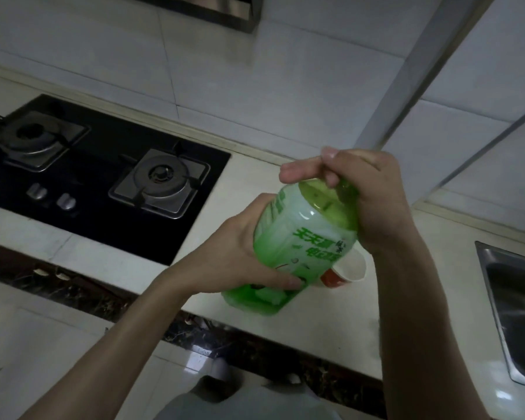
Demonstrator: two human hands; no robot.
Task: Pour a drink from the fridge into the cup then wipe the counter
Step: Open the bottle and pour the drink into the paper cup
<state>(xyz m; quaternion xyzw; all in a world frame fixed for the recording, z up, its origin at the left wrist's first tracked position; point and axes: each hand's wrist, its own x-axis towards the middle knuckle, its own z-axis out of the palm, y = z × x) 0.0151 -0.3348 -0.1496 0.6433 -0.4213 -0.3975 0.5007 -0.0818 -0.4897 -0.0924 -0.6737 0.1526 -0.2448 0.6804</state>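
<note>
The left hand (pixel 237 253) is gripping the body of a tilted green bottle (pixel 300 247) over the pale counter (pixel 346 328), while the right hand (pixel 373 198) is curling closed around its top. A red-and-white cup (pixel 346 271) is sitting just behind the bottle, at its four o'clock. The hob (pixel 103 177) is lying at nine o'clock and the sink (pixel 515 313) at three.

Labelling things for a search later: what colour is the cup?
The cup is orange-red outside and white inside, seen in the head view.
</note>
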